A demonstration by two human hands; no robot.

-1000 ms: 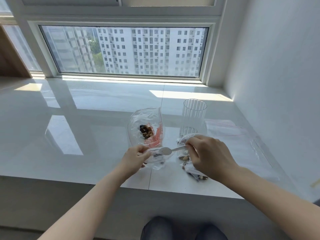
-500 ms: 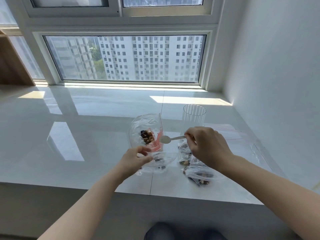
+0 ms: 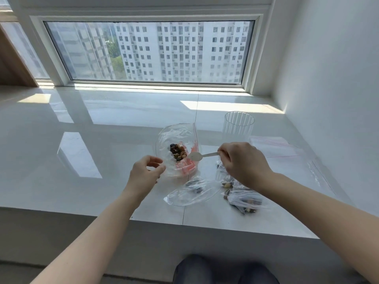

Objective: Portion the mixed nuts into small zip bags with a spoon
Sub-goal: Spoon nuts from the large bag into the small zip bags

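A white plastic spoon (image 3: 200, 155) is pinched by the right hand (image 3: 244, 163) beside the crinkled clear nut bag (image 3: 176, 140) — its edge gripped by the left hand (image 3: 146, 174) — on the glossy white table (image 3: 102, 124) under the window (image 3: 147, 50).

On the white sill (image 3: 123, 140), the big open bag (image 3: 174, 138) of nuts (image 3: 178, 153) serves as the landmark. The left hand (image 3: 146, 174) pinches the bag's near left edge. The right hand (image 3: 244, 165), to the bag's right, grips the handle of a white spoon (image 3: 198, 156), whose bowl sits at the bag's right rim. A small bag (image 3: 190, 191) lies flat just in front of the big bag. More filled small bags (image 3: 245, 199) lie to its front right, partly under the right wrist. A ribbed clear cup (image 3: 239, 126) stands behind and to the right, with flat empty bags (image 3: 283, 148) beyond it.
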